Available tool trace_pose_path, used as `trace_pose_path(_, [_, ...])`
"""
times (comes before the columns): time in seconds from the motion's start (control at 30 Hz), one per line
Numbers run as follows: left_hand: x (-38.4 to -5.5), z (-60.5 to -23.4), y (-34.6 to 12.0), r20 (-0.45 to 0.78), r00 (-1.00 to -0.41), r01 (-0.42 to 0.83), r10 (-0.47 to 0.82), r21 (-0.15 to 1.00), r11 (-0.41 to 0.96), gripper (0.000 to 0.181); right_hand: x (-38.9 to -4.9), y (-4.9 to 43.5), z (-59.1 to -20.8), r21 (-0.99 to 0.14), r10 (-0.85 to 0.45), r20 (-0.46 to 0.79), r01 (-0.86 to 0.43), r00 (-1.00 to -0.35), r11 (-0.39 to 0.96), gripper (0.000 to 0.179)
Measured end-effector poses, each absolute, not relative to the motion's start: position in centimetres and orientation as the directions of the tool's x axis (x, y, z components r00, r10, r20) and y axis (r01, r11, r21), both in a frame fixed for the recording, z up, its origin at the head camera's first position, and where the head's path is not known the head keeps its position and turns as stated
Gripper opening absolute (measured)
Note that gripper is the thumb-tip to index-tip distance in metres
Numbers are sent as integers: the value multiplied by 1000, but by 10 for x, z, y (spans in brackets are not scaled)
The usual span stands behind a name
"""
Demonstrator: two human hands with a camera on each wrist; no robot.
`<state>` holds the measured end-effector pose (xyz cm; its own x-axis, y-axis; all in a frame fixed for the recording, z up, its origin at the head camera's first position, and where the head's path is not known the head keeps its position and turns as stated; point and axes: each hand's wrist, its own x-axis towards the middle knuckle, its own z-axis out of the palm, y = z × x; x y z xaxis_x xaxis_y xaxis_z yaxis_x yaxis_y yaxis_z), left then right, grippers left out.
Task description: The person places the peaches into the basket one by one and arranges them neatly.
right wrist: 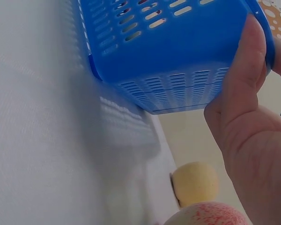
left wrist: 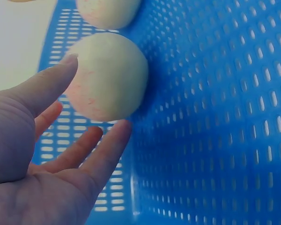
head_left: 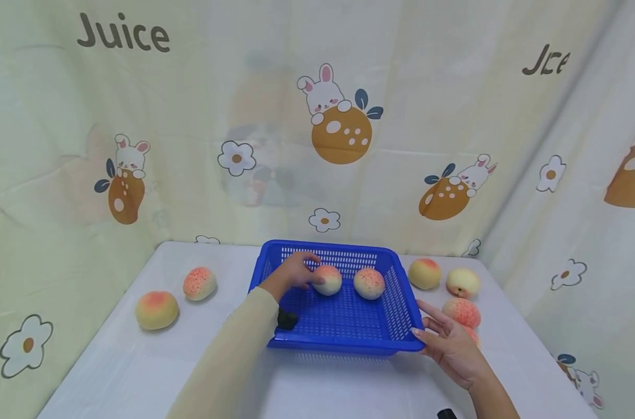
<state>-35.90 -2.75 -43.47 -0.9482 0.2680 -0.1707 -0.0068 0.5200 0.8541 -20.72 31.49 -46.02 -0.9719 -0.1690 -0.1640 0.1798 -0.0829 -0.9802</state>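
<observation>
Blue and slotted, the basket (head_left: 343, 342) holds two peaches (head_left: 369, 284), left hand (head_left: 296, 271) spread around one, right hand (head_left: 452, 350) pinching the rim (head_left: 403, 279), while more fruit (head_left: 424, 273) remains outside on the counter (head_left: 328, 390).

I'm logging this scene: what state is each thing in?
Blue basket: open-topped, part-filled
Left hand: inside basket, fingers spread
Right hand: gripping basket's near right corner
Left basket fruit: at left hand
Right basket fruit: untouched
Fruits left of basket: on table, apart
Fruits right of basket: on table, one partly hidden
Curtain: hanging
</observation>
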Motion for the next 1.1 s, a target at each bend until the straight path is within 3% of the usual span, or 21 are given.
trace_pose_path(0.43, [-343, -408, -47, -102, -934, 44, 342, 918, 393, 54, -202, 312, -462, -981, -98, -170, 178, -980, -79, 77])
trace_pose_path(0.7, [-329, -398, -69, -38, -939, 84, 341, 938, 337, 58, -202, 312, -463, -983, -124, -146, 158, -982, -91, 77])
trace_pose_path(1.1, [-299, -395, -112, 63, -971, 138, 229, 933, 331, 51, -202, 314, -462, -980, -148, -163, 177, -976, -93, 78])
